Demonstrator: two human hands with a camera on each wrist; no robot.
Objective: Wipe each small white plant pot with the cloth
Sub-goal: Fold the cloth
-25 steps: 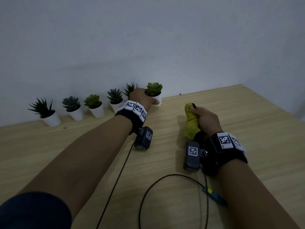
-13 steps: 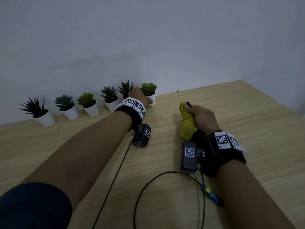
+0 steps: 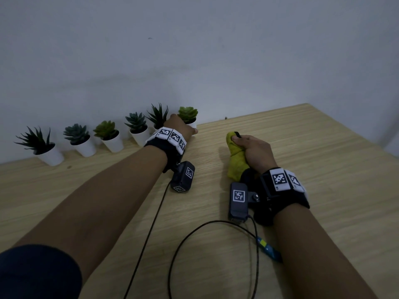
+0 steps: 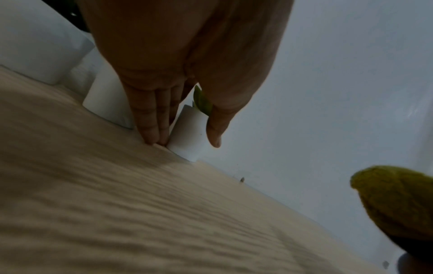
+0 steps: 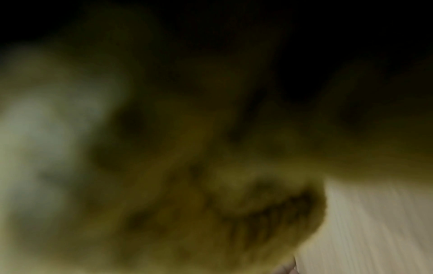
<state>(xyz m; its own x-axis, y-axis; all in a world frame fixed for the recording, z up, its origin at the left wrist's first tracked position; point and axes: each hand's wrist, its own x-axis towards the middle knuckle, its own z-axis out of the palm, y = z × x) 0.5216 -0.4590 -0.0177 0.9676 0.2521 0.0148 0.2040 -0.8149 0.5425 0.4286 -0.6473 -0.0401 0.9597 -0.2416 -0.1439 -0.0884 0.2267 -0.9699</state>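
1. Pale grey wall stands behind a light wooden surface. Its far edge meets the wall, and its right edge runs diagonally at the far right.
2. Six small white pots with green plants stand in a row along the wall, at the far left of the surface. The rightmost pot is the one the left hand reaches.
3. The left arm is stretched forward to the far side. The left wrist view shows the fingers straight and close together, with their tips on the wood at the left side of this pot; the thumb is on its right side. The grip is wide and loose around the pot; I cannot tell if the thumb touches it.
4. The next pot stands just beside the fingers on the left, so the gap there is narrow.
5. The right hand rests on the surface, well apart from the pots on the right. Its fingers are curled tightly around a bunched yellow cloth, which sticks out at both ends of the fist.
6. The right wrist view is dark and blurred; only the cloth and some wood show.
7. Open surface lies to the right of this hand. Black cables lie on the near side, between the arms.
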